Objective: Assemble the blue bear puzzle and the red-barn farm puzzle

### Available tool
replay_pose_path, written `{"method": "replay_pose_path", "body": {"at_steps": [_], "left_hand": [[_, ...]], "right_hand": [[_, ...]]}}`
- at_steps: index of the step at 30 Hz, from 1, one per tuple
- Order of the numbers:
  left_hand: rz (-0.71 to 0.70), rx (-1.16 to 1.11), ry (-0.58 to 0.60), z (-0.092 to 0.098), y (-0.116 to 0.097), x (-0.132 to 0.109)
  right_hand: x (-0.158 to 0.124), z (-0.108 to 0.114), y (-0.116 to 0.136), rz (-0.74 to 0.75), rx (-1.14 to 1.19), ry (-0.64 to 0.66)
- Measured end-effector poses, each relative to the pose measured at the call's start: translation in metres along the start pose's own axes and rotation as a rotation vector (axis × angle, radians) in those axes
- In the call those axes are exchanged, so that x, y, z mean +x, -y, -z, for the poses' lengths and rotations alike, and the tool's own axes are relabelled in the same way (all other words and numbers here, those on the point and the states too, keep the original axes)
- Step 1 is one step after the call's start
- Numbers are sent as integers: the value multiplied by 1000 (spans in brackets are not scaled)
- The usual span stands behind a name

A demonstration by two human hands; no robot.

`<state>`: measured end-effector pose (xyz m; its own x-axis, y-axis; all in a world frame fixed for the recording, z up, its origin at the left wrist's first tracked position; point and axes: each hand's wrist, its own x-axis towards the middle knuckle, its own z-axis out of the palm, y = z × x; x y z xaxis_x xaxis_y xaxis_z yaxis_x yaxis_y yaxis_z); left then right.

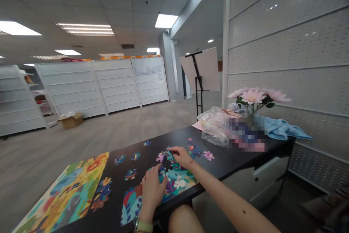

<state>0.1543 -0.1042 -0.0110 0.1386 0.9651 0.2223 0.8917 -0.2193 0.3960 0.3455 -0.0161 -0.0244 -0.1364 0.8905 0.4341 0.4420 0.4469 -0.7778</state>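
A partly assembled jigsaw puzzle (pixel 191 179) with a white rabbit and teal background lies at the table's near edge. My left hand (pixel 153 187) rests over its left part, fingers stretched out and thumb apart, covering some of the picture. At the puzzle's far edge, my right hand (pixel 182 157) has its fingertips together on a teal puzzle piece (pixel 170 156); the exact grip is partly hidden. Beside those fingertips sits a purple-pink piece (pixel 160 157). Loose pieces lie around, among them a pink flower piece (pixel 208 155) on the right and a dark blue piece (pixel 131 174) on the left.
A yellow, colourful picture board (pixel 73 185) lies at the table's left, with joined pieces (pixel 102 193) alongside. Crumpled clear plastic (pixel 215 125), a vase of pink flowers (pixel 252 96) and a blue cloth (pixel 285 128) occupy the right end. Drawers (pixel 268 175) are below.
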Motion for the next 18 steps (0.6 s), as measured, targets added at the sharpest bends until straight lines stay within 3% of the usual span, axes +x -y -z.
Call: {"method": "replay_pose_path", "body": {"at_steps": [11, 18], "left_hand": [[21, 48, 35, 1, -2, 0], [-71, 69, 16, -1, -4, -3]], "right_hand": [[0, -1, -1, 56, 48, 48], [-4, -2, 3, 52, 91, 120]]}}
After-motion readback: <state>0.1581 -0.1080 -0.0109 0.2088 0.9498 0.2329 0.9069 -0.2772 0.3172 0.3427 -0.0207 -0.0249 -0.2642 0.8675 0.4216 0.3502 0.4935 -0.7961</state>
